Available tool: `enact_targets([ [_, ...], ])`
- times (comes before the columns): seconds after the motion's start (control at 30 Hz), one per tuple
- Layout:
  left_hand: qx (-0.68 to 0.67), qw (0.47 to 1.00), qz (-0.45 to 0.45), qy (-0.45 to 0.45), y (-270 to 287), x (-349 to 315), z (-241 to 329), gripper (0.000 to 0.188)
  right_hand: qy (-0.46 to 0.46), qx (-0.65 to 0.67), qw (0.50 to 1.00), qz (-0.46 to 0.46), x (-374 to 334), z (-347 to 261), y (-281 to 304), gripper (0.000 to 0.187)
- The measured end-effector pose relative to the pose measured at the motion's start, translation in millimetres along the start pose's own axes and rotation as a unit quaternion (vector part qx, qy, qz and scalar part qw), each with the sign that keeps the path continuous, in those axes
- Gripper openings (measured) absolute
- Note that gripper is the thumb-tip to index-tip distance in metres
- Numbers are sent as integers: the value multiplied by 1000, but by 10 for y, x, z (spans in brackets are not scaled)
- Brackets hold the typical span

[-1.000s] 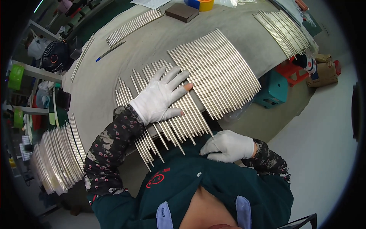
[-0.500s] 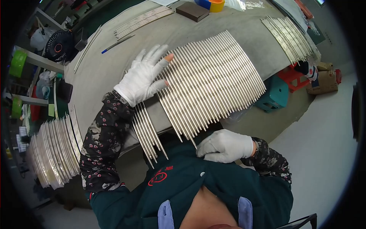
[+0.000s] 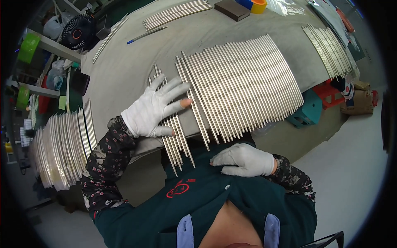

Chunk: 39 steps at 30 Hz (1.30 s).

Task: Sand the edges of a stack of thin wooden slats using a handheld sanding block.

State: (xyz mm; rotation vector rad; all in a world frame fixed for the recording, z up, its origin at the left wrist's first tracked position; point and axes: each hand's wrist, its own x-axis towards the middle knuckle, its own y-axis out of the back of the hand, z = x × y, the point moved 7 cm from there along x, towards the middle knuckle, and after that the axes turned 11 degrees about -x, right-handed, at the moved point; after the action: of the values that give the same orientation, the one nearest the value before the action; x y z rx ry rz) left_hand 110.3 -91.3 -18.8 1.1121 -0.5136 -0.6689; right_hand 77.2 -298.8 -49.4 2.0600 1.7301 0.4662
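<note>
So the left hand is spread wide, fingers fanned, palm flat on a small bunch of metal rods lying on the grey worktop. It isn't gripping anything, just pressing down. That small bunch sits just left of the big row of rods, which fans across the worktop, and its near ends stick out past the worktop edge toward the person's body.

If you ask me, doing this bit well means keeping the palm flat and the pressure even so the rods roll or slide together instead of crossing, and watching those overhanging ends so nothing tips off.

The right hand is loosely curled at the near edge, just below the big row's ends, against the dark green jacket. I can't tell if it's holding a rod end or just resting.

More rods: a stack far left of the big row, another set to its right, a few beyond it, by a blue pen.
</note>
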Motion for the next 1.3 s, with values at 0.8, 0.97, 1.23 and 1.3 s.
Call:
enact_targets([
  [0.8,0,975,108,196,162,603,-893,63,56,-58,997,14,552,-150,-37,47],
  [0.97,116,970,76,199,172,578,-831,67,136,-129,982,35,247,-219,-3,40],
  [1.23,25,968,144,202,162,433,-909,68,-95,-127,987,10,158,4,272,38],
  [1.3,26,971,123,203,142,436,-923,69,-109,-135,985,2,150,68,231,39],
])
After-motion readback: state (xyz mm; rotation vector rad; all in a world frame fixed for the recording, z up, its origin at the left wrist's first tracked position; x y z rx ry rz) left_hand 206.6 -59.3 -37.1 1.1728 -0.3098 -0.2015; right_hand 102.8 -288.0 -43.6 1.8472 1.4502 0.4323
